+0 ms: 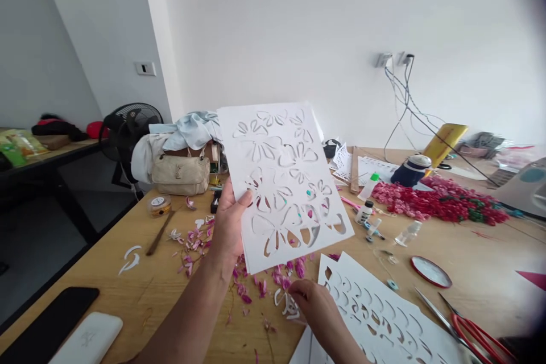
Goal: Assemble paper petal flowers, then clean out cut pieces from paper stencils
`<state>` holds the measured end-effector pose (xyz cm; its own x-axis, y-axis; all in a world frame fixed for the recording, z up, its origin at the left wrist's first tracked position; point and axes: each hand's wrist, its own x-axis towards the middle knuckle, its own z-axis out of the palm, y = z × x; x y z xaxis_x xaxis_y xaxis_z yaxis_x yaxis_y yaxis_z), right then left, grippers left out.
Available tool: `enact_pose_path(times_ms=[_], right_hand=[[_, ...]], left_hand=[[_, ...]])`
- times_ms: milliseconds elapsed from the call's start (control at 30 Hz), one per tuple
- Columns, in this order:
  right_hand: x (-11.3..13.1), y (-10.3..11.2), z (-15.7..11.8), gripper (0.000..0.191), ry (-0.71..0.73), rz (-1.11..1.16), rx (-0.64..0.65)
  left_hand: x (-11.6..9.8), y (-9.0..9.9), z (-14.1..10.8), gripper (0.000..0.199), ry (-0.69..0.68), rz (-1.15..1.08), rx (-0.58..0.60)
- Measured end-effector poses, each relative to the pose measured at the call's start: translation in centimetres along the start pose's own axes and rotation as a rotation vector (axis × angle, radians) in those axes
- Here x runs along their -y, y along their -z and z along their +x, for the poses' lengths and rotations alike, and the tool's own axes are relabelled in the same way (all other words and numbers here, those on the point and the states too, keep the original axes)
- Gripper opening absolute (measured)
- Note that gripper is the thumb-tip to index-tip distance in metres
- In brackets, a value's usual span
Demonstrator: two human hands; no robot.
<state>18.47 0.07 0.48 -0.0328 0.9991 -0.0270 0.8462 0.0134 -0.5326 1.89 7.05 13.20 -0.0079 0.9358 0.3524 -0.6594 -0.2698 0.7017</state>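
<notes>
My left hand [232,219] grips the left edge of a white sheet [267,168] with flower shapes cut out of it, held tilted up above the table. The wall and table show through its holes. Below the sheet, my right hand [313,298] is low over the table with its fingers pinched together beside small white paper cutouts [290,311]; what is between the fingertips is too small to make out. Pink petals [279,278] lie scattered around. To the right rests a second cut-out sheet [379,318] with curved slits.
Red-handled scissors [473,333] and a round red-rimmed dish [430,272] lie at right, near small bottles [364,212]. Behind is a pink and red flower pile [443,199]. A phone [55,318], white power bank [89,341], wooden stick [160,233] and beige bag [181,173] stand left.
</notes>
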Motion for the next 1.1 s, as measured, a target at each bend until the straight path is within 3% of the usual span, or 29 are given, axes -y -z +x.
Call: enact_pose_path(times_ms=[300,400,467,567,667,733,800,900,1100], right_hand=[[-0.7,-0.1,0.0,0.025,0.052,-0.051,-0.028],[0.3,1.1,-0.8,0.023,0.071,-0.06,-0.038],[1.4,2.5,-1.5,0.021,0.087,-0.038,0.021],[3.3,5.3,-2.6,0.02,0.152,0.126,0.06],[5.1,8.4,-2.8,0.02,0.244,0.267,-0.217],[6.1,10.1,-2.3,0.017,0.321,0.261,-0.475],[6.9,11.3,-1.4,0.014,0.383,0.205,-0.65],[7.8,11.9,0.0,0.016,0.411,0.077,-0.751],[8.0,11.4,1.0,0.017,0.375,-0.087,-0.797]], left_hand=[[0.0,-0.4,-0.3,0.049,0.068,-0.074,0.061],[0.0,-0.3,-0.3,0.051,0.082,-0.103,0.045],[0.1,-0.2,-0.3,0.052,0.107,-0.123,0.027],[0.2,-0.3,-0.5,0.055,0.163,-0.184,0.017],[0.4,-0.6,-0.7,0.057,0.216,-0.249,0.03],[0.6,-0.9,-0.9,0.057,0.246,-0.277,0.045],[0.7,-1.2,-1.3,0.055,0.28,-0.284,0.059],[0.8,-1.7,-2.0,0.053,0.345,-0.255,0.077],[0.9,-1.8,-2.4,0.046,0.505,-0.228,0.184]])
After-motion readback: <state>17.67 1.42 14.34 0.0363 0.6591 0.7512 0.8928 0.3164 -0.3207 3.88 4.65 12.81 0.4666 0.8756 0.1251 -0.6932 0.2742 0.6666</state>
